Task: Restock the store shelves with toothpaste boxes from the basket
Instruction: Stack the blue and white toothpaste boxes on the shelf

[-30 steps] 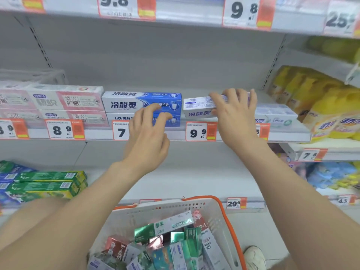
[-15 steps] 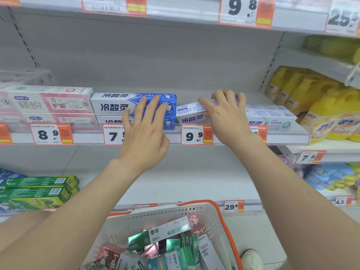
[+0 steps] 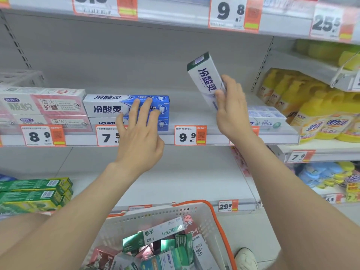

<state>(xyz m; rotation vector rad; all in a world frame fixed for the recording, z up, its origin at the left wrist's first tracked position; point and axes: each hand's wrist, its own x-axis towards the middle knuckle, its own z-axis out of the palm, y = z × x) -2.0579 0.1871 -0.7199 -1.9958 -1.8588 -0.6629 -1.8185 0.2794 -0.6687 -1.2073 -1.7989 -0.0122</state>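
My right hand (image 3: 231,112) grips a white toothpaste box (image 3: 204,78) with a green end, tilted up on end above the middle shelf (image 3: 214,140). My left hand (image 3: 140,131) lies with straight fingers on the stacked blue-and-white toothpaste boxes (image 3: 109,108) on that shelf. Another white box (image 3: 266,117) lies flat on the shelf to the right of my right hand. A white basket with an orange rim (image 3: 220,227) sits low in front of me, holding several mixed toothpaste boxes (image 3: 155,234).
Pink-and-white boxes (image 3: 42,104) stand at the left of the middle shelf. Green boxes (image 3: 33,193) lie on the lower shelf at left. Yellow bottles (image 3: 321,114) fill the neighbouring unit at right. Price tags (image 3: 190,135) line the shelf edge. A shoe (image 3: 247,258) shows beside the basket.
My right hand has lifted the white box off the shelf and tipped it up on end. My left hand stays on the blue boxes.
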